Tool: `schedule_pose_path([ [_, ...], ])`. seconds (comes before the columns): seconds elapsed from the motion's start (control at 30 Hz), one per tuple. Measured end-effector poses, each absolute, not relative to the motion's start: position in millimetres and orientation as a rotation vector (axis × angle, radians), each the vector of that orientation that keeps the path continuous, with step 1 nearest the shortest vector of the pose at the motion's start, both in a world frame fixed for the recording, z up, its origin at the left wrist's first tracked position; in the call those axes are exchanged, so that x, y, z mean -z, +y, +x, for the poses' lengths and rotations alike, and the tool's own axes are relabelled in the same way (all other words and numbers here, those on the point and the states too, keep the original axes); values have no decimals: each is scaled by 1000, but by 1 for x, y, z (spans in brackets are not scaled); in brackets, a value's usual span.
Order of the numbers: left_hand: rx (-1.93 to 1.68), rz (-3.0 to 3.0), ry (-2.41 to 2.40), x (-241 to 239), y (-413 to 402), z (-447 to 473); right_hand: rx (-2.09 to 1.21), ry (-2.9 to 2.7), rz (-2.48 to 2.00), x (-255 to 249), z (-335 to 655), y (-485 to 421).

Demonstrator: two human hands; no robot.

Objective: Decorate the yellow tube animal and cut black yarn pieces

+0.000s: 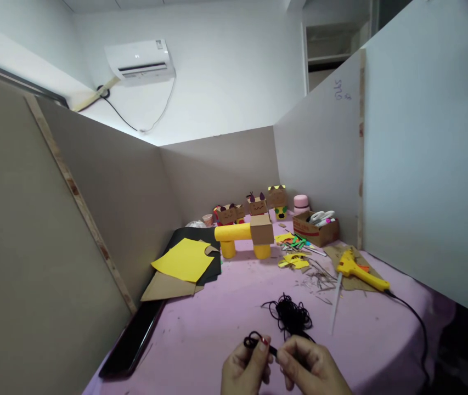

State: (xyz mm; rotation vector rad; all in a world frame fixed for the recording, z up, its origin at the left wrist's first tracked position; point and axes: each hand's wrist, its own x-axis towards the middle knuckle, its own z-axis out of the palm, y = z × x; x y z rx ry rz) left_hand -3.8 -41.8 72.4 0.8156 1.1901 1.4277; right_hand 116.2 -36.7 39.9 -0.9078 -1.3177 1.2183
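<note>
My left hand (245, 368) and right hand (311, 368) sit at the near edge of the pink worktop (201, 329), fingers pinched together on a black cord (258, 341) that spans between them, with a small loop above my left thumb. Just beyond, the cord's loose tangle (290, 315) lies on the worktop. Farther right rests a yellow glue gun (361, 271); farther left lies a yellow paper sheet (184, 260). Behind these stands a yellow tube figure with a cardboard box head (246, 235); small cardboard box figures (256, 206) line the back partition.
</note>
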Motion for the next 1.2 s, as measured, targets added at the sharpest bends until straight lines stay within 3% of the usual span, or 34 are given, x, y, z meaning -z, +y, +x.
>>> schedule_pose_path([
  [0.57, -1299, 1317, 1367, -115, -37, -36, -1404, -1250, -855, -34, 123, -30],
  [0.73, -1202, 1236, 1302, -121, -30, -40, -1223, -1077, -925, -42, 124, -33],
  [1.2, -1063, 1358, 1251, -121, -33, -19, -1451, -1417, -699, -56, 123, -37],
])
